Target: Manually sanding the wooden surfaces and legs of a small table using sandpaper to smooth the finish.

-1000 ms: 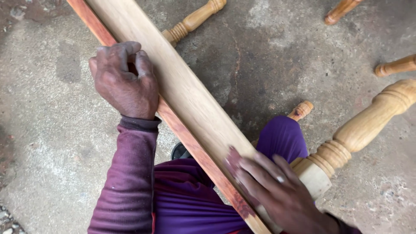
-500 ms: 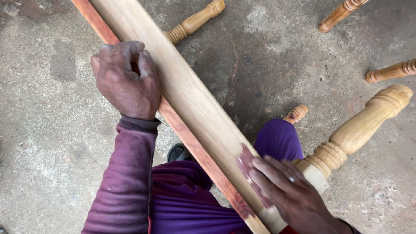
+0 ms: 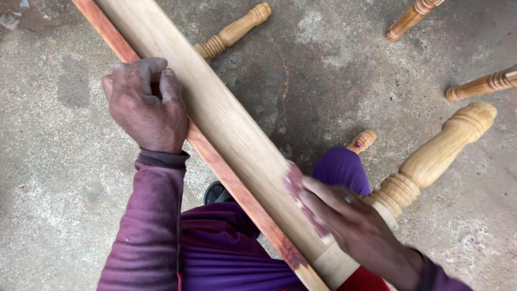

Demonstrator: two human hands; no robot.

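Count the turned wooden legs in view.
5: one top centre behind the plank, two at the right edge, a big one by the right hand, a tip near the knee. Others may lie out of frame.
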